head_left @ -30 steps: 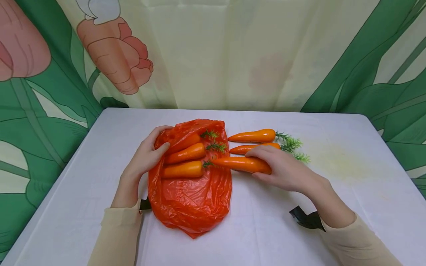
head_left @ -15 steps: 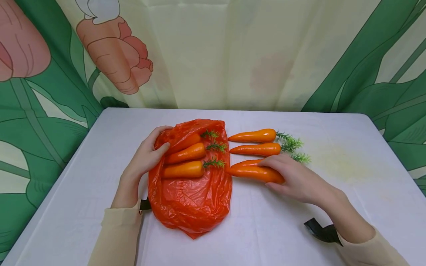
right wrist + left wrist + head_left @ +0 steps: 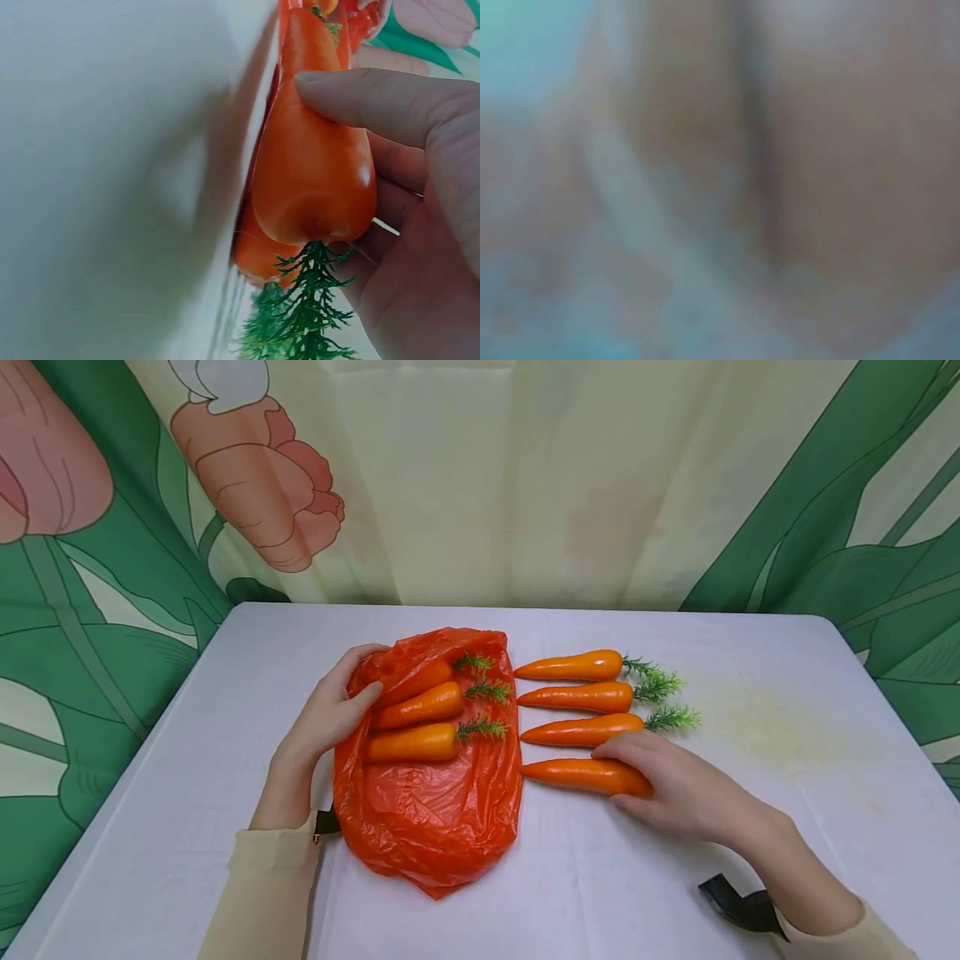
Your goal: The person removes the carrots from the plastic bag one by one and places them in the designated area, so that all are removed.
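Note:
A red plastic bag (image 3: 442, 827) lies at left centre in the head view, its mouth toward me. My left hand (image 3: 326, 706) holds the bag's left edge, thumb over the rim. Three orange carrots with green tops show in the bag, the nearest carrot (image 3: 416, 743) lying lowest. My right hand (image 3: 678, 785) grips a carrot (image 3: 577, 774) by its thick end, tip pointing at the bag's right edge. In the right wrist view, thumb and fingers lie on either side of that carrot (image 3: 315, 165), its green top hanging free. The left wrist view is too blurred to read.
Three more carrots lie in a row beyond the held one: a far carrot (image 3: 573, 667), a middle carrot (image 3: 577, 697) and a near carrot (image 3: 581, 730). All stand on a white-covered table (image 3: 810, 693). A printed curtain (image 3: 525, 485) hangs behind the table's far edge.
My right hand has moved right and toward me with the carrot, away from over the bag to below the row. The left hand and the bag have stayed put.

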`<state>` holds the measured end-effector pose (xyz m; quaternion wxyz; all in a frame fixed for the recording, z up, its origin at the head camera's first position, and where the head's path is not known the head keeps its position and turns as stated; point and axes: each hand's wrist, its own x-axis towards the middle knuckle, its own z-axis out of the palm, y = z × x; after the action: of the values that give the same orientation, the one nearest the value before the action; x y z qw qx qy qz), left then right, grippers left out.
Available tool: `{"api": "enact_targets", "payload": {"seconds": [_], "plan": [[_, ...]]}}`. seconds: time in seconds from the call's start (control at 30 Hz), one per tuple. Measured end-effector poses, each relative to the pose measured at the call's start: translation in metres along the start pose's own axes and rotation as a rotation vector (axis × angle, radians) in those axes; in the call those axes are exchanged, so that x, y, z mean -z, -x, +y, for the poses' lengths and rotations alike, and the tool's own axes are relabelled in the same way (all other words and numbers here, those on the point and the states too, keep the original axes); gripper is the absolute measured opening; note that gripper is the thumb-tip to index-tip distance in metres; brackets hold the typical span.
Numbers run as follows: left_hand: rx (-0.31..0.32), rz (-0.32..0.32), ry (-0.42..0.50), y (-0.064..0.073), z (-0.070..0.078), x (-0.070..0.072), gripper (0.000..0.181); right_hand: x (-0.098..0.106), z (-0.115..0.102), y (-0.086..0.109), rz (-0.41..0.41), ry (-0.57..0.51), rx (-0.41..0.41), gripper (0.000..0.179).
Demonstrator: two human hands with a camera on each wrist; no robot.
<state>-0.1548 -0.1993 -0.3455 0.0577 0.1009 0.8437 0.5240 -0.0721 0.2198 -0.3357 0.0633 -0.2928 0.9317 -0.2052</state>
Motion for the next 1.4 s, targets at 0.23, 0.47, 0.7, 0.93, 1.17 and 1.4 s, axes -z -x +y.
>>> {"api": "enact_targets", "payload": {"seconds": [0.23,0.47,0.7,0.93,1.17,1.4], "plan": [[-0.01,0.003,-0.01,0.0,-0.002,-0.001,0.048,-0.003,0.002,0.004,-0.071,-0.03,-0.061,0.041],[-0.006,0.007,-0.021,-0.001,-0.002,-0.001,0.048,-0.004,0.003,0.007,-0.046,-0.02,-0.055,0.042],[-0.011,0.006,-0.012,-0.001,-0.002,-0.001,0.048,-0.001,0.007,0.015,0.04,0.008,-0.05,0.044],[-0.009,0.005,-0.013,-0.001,-0.002,-0.001,0.048,0.001,0.011,0.023,0.115,0.027,-0.026,0.041],[-0.013,0.005,-0.016,-0.001,-0.003,0.0,0.047,-0.003,0.015,0.023,0.183,0.053,0.025,0.042],[-0.021,0.003,-0.016,-0.001,-0.004,-0.001,0.047,-0.004,0.019,0.022,0.22,0.087,0.031,0.043]]}}
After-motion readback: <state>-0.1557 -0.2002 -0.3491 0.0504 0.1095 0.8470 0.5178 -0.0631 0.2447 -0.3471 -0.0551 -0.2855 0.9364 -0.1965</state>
